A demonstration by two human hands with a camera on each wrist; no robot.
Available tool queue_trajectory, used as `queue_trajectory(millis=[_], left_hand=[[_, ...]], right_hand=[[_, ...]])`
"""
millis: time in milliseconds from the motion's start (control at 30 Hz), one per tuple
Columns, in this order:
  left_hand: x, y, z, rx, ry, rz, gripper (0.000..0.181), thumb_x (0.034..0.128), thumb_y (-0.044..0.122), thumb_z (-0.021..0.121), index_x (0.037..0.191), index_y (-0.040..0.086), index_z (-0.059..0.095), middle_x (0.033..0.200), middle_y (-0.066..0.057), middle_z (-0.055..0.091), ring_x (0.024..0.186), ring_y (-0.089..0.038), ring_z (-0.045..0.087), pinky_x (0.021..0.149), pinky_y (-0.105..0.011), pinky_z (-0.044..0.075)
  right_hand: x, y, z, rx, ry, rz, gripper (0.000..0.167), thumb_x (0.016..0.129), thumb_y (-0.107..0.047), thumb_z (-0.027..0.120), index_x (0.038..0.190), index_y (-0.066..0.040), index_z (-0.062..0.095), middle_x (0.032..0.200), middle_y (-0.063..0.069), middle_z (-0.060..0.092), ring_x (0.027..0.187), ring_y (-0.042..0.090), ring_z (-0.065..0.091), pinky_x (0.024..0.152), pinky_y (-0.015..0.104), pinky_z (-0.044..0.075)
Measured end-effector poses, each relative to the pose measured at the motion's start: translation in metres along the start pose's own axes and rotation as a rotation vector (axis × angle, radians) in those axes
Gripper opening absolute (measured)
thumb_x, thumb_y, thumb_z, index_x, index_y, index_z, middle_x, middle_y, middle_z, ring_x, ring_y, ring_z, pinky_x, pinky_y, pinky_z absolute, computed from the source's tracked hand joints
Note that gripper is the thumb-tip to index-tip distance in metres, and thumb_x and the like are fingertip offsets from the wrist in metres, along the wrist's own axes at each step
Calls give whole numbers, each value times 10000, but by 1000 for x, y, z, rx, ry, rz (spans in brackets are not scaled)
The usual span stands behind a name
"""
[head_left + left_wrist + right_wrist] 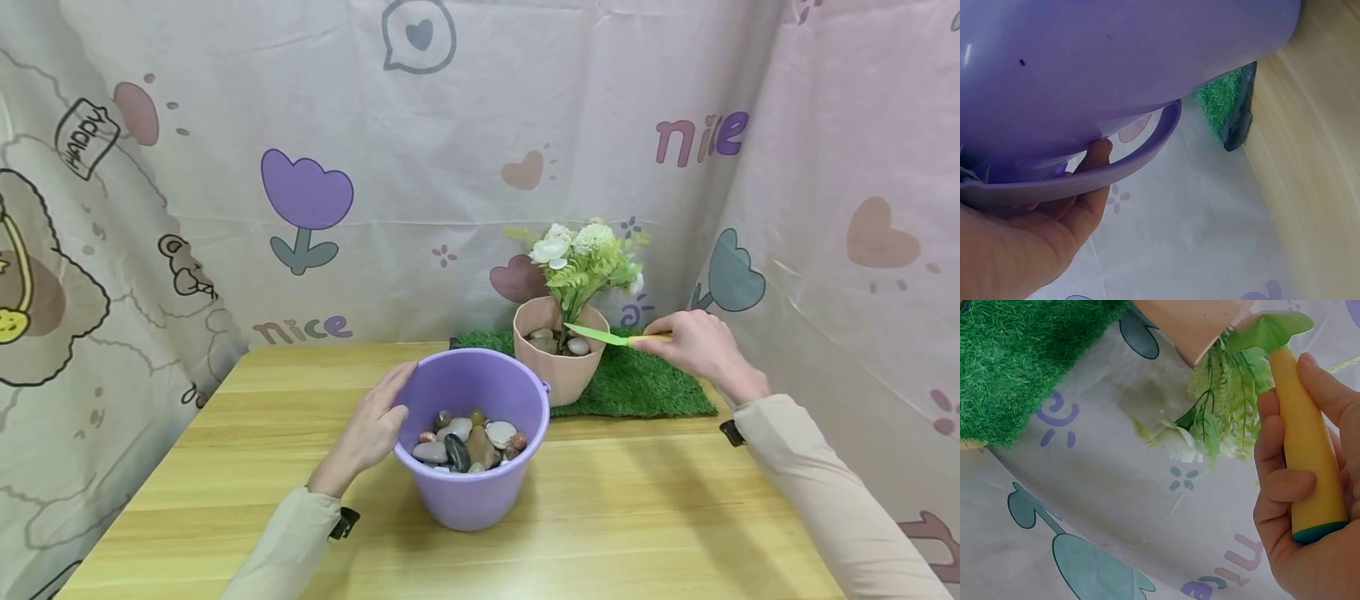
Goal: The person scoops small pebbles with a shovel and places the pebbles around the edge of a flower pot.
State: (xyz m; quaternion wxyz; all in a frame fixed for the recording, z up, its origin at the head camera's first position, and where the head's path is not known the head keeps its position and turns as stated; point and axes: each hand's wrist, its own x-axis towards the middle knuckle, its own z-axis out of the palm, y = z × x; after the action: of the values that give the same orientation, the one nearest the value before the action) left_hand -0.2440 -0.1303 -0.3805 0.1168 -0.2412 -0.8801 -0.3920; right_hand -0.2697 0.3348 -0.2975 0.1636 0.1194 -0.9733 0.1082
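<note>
A purple bucket (468, 500) of mixed stones (480, 450) stands on the table, its mouth towards me. My left hand (371, 429) grips its left rim; the left wrist view shows the fingers reaching past the bucket's purple handle (1141, 156) to the wall. My right hand (705, 350) holds a small garden trowel (596, 335) by its yellow handle (1307, 444), fingers wrapped round it. The green blade extends over the mouth of a pink flowerpot (562, 379). White flowers with green leaves (592, 250) stand in that pot, a few stones (578, 346) around their stems.
Under and beside the pot lies a green artificial grass mat (652, 392) at the back of the wooden table (600, 533). A printed cloth (435, 167) hangs behind the table and along both sides. The bucket stands in front of the pot, slightly left.
</note>
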Motion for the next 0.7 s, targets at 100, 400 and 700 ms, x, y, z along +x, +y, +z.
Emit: queue_trajectory(millis=[100, 400, 700], left_hand=[[0, -1, 1, 3, 1, 2, 671, 867, 5, 426, 1526, 14, 302, 1574, -195, 314, 1432, -425, 307, 1176, -586, 230], [0, -1, 0, 7, 20, 22, 672, 847, -9, 431, 1510, -10, 324, 1557, -220, 333, 1425, -433, 317, 1174, -585, 235], [-1, -1, 2, 0, 35, 34, 666, 847, -23, 430, 1505, -19, 330, 1547, -212, 355, 1409, -433, 345, 1164, -583, 259]], right_hand=[[-1, -1, 3, 5, 7, -7, 365, 849, -477, 704, 1022, -167, 791, 907, 64, 768, 559, 120, 517, 487, 286, 365], [3, -10, 13, 49, 72, -74, 288, 834, -408, 740, 981, -166, 793, 875, 40, 761, 557, 102, 530, 482, 280, 402], [1, -39, 25, 106, 231, -306, 171, 763, -271, 819, 898, -168, 793, 734, -76, 702, 576, 30, 533, 533, 254, 472]])
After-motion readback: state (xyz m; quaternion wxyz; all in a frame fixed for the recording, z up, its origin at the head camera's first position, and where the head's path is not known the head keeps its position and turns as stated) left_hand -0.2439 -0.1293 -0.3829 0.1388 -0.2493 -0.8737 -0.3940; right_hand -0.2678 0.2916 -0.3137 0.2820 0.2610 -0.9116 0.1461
